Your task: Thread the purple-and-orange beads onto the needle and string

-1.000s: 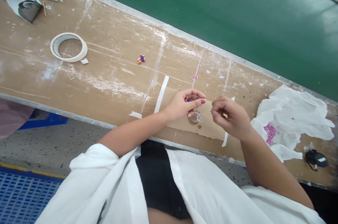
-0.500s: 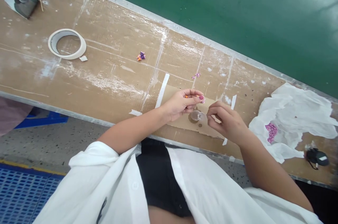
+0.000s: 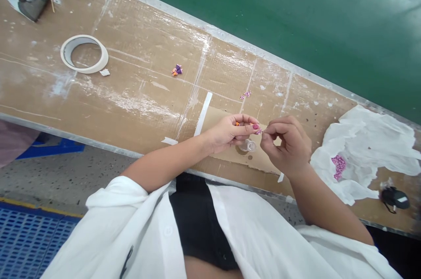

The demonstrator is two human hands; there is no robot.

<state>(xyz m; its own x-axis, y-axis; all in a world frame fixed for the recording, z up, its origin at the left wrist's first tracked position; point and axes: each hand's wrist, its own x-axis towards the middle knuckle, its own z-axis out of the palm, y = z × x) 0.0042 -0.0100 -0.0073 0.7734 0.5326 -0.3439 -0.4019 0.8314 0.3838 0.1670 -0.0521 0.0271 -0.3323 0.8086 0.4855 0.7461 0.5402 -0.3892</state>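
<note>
My left hand (image 3: pixel 225 133) is closed on a small orange and pink figurine (image 3: pixel 237 124); its fingers cover most of it. My right hand (image 3: pixel 289 145) is pinched close to the left fingertips, by the pink end of the figurine. Whatever lies in that pinch is too small to make out. Below the hands, a small clear plastic cup (image 3: pixel 251 145) rests on a taped-down piece of cardboard (image 3: pixel 213 116). Beyond them lie a few pink and purple bits (image 3: pixel 245 95). Farther left sits another small figurine (image 3: pixel 176 70), purple and orange.
A roll of masking tape (image 3: pixel 104 57) lies on the cardboard-covered table at left. At right, crumpled white paper (image 3: pixel 358 138) bears a heap of purple-pink bits (image 3: pixel 338 167), with a black pouch-like object (image 3: pixel 395 198) beside it. Cut pieces (image 3: pixel 33 2) lie at the far left.
My right hand has moved up and turned, bringing its pinched fingers against the figurine's pink end. My left hand has shifted slightly to the right, still holding the figurine.
</note>
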